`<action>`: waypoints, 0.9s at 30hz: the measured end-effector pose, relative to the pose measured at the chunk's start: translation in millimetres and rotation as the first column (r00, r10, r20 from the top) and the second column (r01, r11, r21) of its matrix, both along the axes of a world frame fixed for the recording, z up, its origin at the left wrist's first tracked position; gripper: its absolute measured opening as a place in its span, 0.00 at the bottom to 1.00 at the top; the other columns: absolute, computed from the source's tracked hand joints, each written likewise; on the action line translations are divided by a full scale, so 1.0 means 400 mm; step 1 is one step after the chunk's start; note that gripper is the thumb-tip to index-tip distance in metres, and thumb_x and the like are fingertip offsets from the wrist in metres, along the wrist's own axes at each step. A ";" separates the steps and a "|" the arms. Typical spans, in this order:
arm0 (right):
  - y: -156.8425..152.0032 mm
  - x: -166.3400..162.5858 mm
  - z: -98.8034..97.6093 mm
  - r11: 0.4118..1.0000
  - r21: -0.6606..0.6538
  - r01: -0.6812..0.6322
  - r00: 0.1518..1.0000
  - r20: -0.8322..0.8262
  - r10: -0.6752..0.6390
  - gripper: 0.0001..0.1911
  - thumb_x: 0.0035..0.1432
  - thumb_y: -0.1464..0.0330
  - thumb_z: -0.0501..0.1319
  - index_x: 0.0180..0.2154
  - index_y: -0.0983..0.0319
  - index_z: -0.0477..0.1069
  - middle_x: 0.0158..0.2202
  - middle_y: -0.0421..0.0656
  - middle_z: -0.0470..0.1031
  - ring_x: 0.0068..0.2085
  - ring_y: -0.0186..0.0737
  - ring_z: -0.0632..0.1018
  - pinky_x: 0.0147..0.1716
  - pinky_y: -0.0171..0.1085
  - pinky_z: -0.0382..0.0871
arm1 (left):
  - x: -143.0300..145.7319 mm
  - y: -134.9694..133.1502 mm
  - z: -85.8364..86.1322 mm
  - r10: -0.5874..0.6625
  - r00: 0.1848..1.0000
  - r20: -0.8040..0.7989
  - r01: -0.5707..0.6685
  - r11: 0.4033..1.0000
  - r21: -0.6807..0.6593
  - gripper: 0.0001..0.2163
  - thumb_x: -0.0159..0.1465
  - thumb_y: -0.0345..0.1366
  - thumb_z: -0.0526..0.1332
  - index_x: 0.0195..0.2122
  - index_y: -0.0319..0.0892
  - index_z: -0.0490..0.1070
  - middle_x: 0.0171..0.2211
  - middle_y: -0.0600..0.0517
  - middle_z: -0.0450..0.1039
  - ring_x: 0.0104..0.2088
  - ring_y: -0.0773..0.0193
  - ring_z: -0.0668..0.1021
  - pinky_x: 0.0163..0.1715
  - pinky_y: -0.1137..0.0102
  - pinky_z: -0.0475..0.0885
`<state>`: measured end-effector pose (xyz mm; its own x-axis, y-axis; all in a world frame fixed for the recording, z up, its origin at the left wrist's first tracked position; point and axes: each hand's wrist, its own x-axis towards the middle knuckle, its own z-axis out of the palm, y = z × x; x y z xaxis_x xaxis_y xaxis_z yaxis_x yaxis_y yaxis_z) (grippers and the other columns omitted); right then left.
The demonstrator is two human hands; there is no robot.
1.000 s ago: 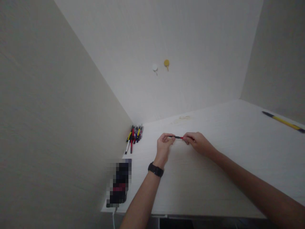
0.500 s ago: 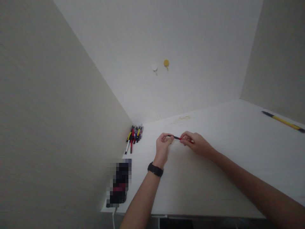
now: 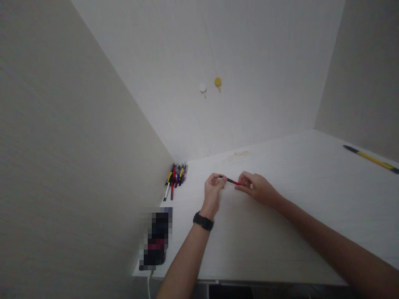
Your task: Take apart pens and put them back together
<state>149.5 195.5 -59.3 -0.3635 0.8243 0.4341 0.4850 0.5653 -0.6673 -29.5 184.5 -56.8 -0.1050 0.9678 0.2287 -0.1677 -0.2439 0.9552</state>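
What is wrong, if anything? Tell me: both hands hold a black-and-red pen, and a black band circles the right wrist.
Wrong side: the head view shows the black band on the left wrist. The left hand and right hand do hold the pen.

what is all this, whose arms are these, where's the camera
No machine here: these are a person's bare hands, and the camera is worn on that person's head, looking forward and down. The left hand, with a black wristband below it, and the right hand hold a black and red pen between them. On the white desk, a cluster of pens lies at the left, a dark pixelated object nearer the person, and a yellow and black pen at the far right.
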 end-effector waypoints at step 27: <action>-0.010 -0.002 0.000 0.997 0.079 -0.013 0.999 0.053 0.009 0.13 0.57 0.57 0.61 0.32 0.60 0.69 0.24 0.39 0.74 0.27 0.36 0.71 0.33 0.36 0.60 | 0.000 -0.004 0.008 -0.012 0.999 0.053 0.011 1.000 0.019 0.13 0.52 0.42 0.70 0.28 0.39 0.70 0.22 0.58 0.62 0.23 0.73 0.62 0.26 0.74 0.56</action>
<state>148.6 191.5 -59.3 -0.3966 0.7837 0.4781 0.5114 0.6211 -0.5939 -29.6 182.9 -53.8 -0.1060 0.9647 0.2411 -0.2208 -0.2592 0.9402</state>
